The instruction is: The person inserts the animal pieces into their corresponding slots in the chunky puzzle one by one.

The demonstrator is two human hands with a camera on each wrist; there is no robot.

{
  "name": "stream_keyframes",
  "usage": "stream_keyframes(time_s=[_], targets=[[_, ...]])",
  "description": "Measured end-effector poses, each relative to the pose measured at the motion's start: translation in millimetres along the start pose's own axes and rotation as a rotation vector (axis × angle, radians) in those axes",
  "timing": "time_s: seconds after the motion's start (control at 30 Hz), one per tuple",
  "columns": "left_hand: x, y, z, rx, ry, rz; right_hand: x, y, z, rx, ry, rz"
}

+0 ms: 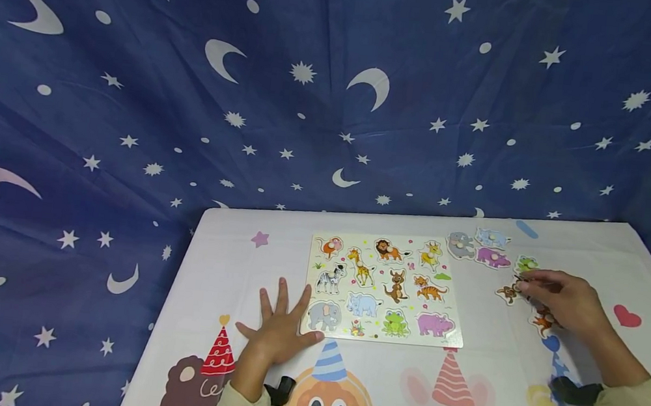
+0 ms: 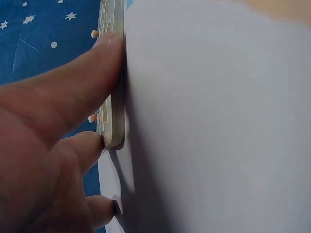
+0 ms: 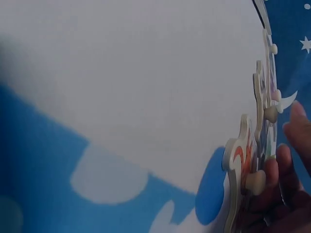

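Observation:
A white animal puzzle board (image 1: 348, 329) lies on the table. My left hand (image 1: 277, 334) is spread flat at its lower left corner, the thumb resting on the board's edge. Small knobs (image 2: 92, 118) stick up from the board in the left wrist view. My right hand (image 1: 571, 304) hovers over loose knobbed pieces, with fingers slightly bent. Beside its fingertips lies a monkey piece (image 1: 508, 292); an orange animal piece (image 1: 542, 322) sits partly under the hand. A frog piece (image 1: 527, 264) is just beyond. No piece shows between the fingers in the right wrist view.
Farther back lie loose pieces: a grey elephant (image 1: 460, 245), a blue rhino (image 1: 492, 238) and a purple hippo (image 1: 493, 258). The white tablecloth (image 1: 225, 265) has printed party animals along the front. A dark blue curtain (image 1: 287, 108) with moons and stars hangs behind.

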State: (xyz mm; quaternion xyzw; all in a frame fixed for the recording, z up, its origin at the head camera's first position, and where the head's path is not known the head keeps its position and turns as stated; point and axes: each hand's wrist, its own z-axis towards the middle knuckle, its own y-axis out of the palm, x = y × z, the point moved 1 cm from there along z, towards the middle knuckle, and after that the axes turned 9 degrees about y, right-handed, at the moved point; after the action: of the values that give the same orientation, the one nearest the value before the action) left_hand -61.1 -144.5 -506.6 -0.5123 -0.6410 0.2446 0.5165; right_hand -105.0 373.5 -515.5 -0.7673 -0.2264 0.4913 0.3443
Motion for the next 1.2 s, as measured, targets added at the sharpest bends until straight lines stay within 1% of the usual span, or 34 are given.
stream_keyframes(time_s=[0.13,0.27,0.37,0.53,0.7,0.83,0.93,1.07,1.2], targets=[[0.2,-0.4,-0.4,-0.002,-0.002,-0.001,-1,3.5,3,-0.027,-0.043,-0.045],[0.2,-0.7,-1.6,-0.002,0.002,-0.007,-1,6.3,5,-0.052,-0.048,-0.089],[0.2,-0.4,-1.8,-0.004,0.004,-0.005,-3,7.6,5,-0.064,-0.046,-0.097],[2.7,-2.2,-1.4,-0.003,0.009,0.0,-7,6.0,3,-0.063,-0.067,-0.101],[3.7,-2.0,-2.2,-0.004,0.003,0.0,-12,9.9,-2,-0.036,-0.076,-0.118],[2.7,-1.2,-2.9,-0.004,0.001,-0.004,-16,16.6,-5,0.015,-0.094,-0.174],[3.5,-1.7,-3.1,-0.003,0.007,-0.01,-17,17.8,-7,0.046,-0.116,-0.18],[4.9,-3.2,-3.0,0.003,0.014,-0.014,-18,17.3,-7,0.049,-0.147,-0.155],[4.4,-4.3,-3.2,0.006,0.007,-0.018,-17,20.3,-5,0.038,-0.205,-0.159]])
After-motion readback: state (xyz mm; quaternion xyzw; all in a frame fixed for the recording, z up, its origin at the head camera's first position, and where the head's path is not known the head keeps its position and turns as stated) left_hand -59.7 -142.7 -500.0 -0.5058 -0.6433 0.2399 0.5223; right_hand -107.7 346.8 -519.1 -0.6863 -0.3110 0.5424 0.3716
